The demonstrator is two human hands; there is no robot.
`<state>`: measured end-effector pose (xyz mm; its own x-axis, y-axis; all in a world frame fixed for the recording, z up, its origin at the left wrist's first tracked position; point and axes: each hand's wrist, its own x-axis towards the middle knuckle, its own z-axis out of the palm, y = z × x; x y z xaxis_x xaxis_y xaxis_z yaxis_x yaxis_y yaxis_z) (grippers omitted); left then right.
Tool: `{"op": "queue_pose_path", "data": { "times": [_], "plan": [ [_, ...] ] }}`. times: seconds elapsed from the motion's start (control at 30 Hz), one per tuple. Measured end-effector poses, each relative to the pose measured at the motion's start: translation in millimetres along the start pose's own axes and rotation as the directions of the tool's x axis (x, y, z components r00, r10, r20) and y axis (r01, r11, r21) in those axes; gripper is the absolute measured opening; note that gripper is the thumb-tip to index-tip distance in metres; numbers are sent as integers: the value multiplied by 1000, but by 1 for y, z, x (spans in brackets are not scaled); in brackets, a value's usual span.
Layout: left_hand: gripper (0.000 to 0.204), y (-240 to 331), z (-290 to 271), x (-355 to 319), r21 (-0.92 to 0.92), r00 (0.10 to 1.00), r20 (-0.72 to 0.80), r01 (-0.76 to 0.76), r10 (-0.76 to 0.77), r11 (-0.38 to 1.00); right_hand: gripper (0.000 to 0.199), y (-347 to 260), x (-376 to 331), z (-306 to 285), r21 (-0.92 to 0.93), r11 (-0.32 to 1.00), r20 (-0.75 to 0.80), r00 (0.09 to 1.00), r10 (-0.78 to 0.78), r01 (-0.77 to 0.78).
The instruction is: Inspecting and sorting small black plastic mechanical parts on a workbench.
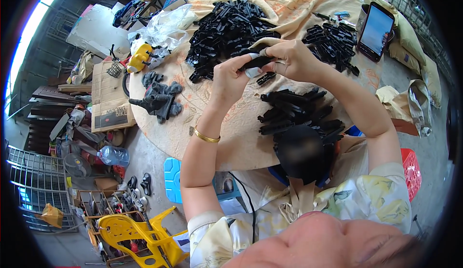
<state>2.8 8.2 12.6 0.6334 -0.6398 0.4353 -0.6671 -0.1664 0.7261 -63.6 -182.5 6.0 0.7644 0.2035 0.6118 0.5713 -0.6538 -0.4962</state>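
Observation:
Over the round table, both my hands meet around a small black plastic piece [257, 62], long and narrow, whose exact kind I cannot make out. My left hand [228, 81] pinches its near left end, with a gold bangle on that wrist. From the right, my right hand [296, 61] grips the other side with bent fingers. White wrapping shows on some fingertips. Just beyond lies a large heap of similar black pieces [226, 29], and a smaller heap [333, 44] sits to the right. Closer to my body, more long black pieces [294, 106] are piled at the table edge.
A lit phone [376, 32] stands at the table's right. On the left are a dark grey cloth-like bundle [159, 97], a yellow toy [140, 58] and a clear plastic bag [169, 27]. A blue stool [172, 180] and yellow chair [130, 234] stand below the patterned tablecloth [193, 128].

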Motion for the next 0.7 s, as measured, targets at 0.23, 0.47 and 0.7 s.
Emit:
{"op": "queue_pose_path", "data": {
  "times": [0.23,0.47,0.7],
  "plan": [
    [29,6,-22,1,-134,978,125,182,-166,974,33,9,8,4,627,660,227,908,352,-413],
    [24,8,-6,-28,-73,869,473,-129,148,989,22,28,-6,16,-156,984,267,963,-42,86],
    [19,-30,-25,48,338,998,20,42,-52,940,18,11,-4,16,-300,944,390,921,-11,139]
  ]
}}
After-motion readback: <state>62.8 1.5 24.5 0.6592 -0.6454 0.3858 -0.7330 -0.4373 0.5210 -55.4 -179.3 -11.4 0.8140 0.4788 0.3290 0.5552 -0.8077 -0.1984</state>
